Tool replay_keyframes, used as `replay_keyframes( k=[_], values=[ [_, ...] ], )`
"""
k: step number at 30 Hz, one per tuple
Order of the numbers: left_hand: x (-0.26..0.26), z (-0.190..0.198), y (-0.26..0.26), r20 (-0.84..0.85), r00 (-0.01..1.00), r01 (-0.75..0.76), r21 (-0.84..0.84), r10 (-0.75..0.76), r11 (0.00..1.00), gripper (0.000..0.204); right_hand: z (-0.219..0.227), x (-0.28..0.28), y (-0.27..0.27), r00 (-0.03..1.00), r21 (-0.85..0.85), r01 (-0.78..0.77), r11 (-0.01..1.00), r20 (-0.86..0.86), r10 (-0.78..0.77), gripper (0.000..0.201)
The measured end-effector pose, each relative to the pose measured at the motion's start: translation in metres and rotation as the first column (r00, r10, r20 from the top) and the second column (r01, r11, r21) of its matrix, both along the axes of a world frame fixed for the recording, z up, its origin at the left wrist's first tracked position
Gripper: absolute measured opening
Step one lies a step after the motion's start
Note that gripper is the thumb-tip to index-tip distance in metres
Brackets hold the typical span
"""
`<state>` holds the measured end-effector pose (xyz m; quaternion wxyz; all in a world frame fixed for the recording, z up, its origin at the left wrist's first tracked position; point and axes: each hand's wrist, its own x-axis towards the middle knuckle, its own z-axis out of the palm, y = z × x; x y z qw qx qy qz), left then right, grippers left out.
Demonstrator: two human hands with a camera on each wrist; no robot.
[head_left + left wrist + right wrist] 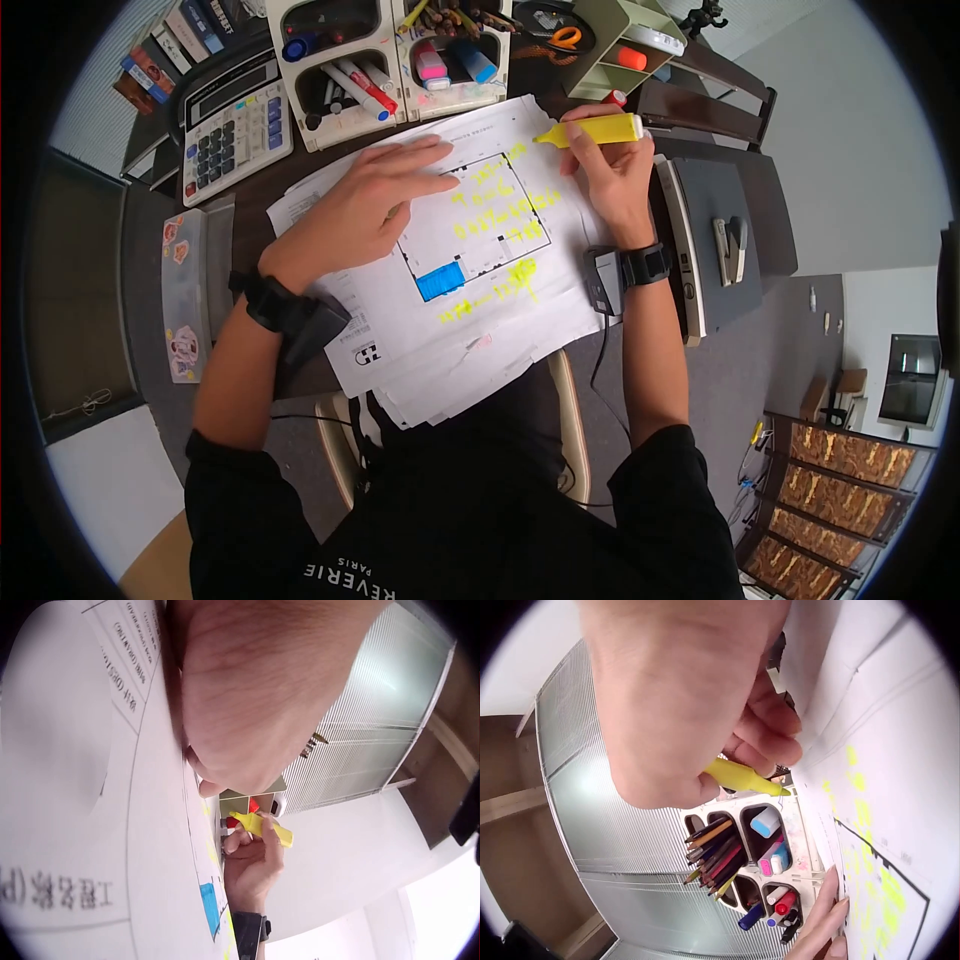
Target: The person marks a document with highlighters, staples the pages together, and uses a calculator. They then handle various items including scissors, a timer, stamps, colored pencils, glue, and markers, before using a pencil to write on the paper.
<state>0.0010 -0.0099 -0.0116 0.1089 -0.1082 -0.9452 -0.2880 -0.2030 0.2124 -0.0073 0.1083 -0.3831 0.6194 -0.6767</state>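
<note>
My left hand (375, 200) rests on a stack of printed sheets (400, 345), its fingers stretched across the left part of the top page. That page carries a black outlined plan with a blue coloured block (441, 281) and yellow handwriting (510, 205). At the stack's upper right edge, my right hand (615, 175) pinches a yellow highlighter (605, 130). The highlighter's tapered tip points left, close over the paper. In the right wrist view, the thumb and fingers hold the highlighter (739, 777) near its tip end. The left wrist view shows printed table lines beside the left hand (255, 690).
A pen organizer (350, 135) with markers and pencils stands behind the paper. Left of it lies a calculator (235, 140). Orange-handled scissors (565, 38) and a green shelf unit (600, 75) are at the back. A stapler (730, 250) lies on a dark surface to the right.
</note>
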Motion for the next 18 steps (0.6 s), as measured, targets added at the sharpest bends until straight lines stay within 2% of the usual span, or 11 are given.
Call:
replay_keyframes(
  k=[6,10,12,16,18],
  values=[
    [0.0003,0.0017,0.0007,-0.002,1.000,0.001,0.003,-0.001,1.000,0.053,0.0019,0.0017,-0.0006,1.000,0.166,-0.022,0.986,-0.005,0.023,0.020],
    [-0.0011,0.0028,0.0004,0.004,1.000,0.005,0.006,-0.005,1.000,0.053,0.0052,0.0036,-0.0019,1.000,0.121,-0.023,0.992,0.017,0.021,0.021],
    [-0.0013,0.0031,0.0007,-0.001,1.000,0.006,0.014,-0.006,1.000,0.053,0.0049,0.0029,-0.0014,0.992,-0.003,-0.115,0.993,0.061,0.115,0.024],
    [-0.0008,0.0038,0.0006,-0.004,1.000,0.012,0.015,-0.012,1.000,0.053,0.0072,0.0055,0.0001,0.983,-0.046,-0.157,0.987,0.092,0.161,0.026],
    [-0.0014,0.0030,0.0006,-0.002,1.000,0.010,0.015,-0.010,1.000,0.053,0.0080,0.0060,0.0009,0.973,-0.017,-0.223,0.975,0.052,0.224,0.027]
  ],
)
